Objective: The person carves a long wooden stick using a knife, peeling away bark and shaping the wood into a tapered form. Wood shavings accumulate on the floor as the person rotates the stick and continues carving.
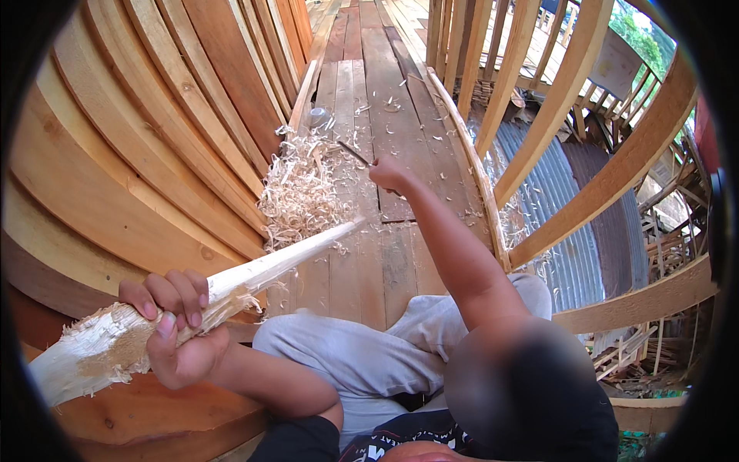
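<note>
My left hand (178, 323) is wrapped round a thick, pale wooden pole (265, 266) near its rough end at the lower left. The pole slants up to the right and narrows to a thinner tip above the floor; its near part has ragged, splintered fibres. Stretched out ahead, my right hand (390, 175) is closed round a knife (353, 152). The knife's dark, narrow blade points up and left, apart from the pole. The handle is hidden in my fist. Curled wood shavings (304, 192) are heaped beyond the pole.
Upright boards (154, 131) line the left side. Plank flooring (396, 138) runs ahead, with scattered shavings and a small grey round object (318, 116). On the right, a wooden slat railing (566, 115) stands above corrugated metal sheets (550, 208). My grey-trousered legs (346, 346) are folded in front.
</note>
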Tool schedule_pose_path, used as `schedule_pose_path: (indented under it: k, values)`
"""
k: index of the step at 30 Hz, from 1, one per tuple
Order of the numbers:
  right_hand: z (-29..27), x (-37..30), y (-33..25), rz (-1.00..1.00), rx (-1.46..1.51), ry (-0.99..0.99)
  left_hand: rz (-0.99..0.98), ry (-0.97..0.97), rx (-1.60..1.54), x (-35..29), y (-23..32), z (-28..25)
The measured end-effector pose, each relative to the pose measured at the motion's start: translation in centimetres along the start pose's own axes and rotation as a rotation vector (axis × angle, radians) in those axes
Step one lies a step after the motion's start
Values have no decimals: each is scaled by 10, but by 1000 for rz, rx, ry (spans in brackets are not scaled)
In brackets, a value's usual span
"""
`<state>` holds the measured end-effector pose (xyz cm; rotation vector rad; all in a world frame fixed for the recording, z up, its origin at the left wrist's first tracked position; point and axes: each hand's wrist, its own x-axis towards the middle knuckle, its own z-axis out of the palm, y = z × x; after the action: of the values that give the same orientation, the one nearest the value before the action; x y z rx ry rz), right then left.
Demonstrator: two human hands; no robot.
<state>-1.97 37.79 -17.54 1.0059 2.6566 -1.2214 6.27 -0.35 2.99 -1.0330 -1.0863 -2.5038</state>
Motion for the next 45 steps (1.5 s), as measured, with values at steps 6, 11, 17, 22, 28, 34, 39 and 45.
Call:
schedule_pose_path:
  k: [6, 11, 17, 22, 28, 34, 39, 45]
  values:
    - [13, -46, 118, 302, 63, 542, -9, 7, -35, 2, -3, -7]
    - [45, -64, 148, 673, 24, 606, -15, -1, -58, 2, -2, -11]
    - [96, -50, 96, -111, -137, 15, -22, -28, -87, 3, 1, -15]
    - [105, -52, 100, -139, 110, 505, -5, -47, -70, 3, 7, -20]
    - [83, -65, 145, 344, -189, 341, -11, -54, -105, 4, 4, -22]
    - [92, -72, 108, -253, -14, -14, -20, -72, -119, 5, 6, -26]
    - [68, -75, 83, -347, -418, -52, -4, -98, -110, 5, 12, -35]
    - [43, -92, 88, -541, -407, -366, 12, -73, -61, 4, 15, -40]
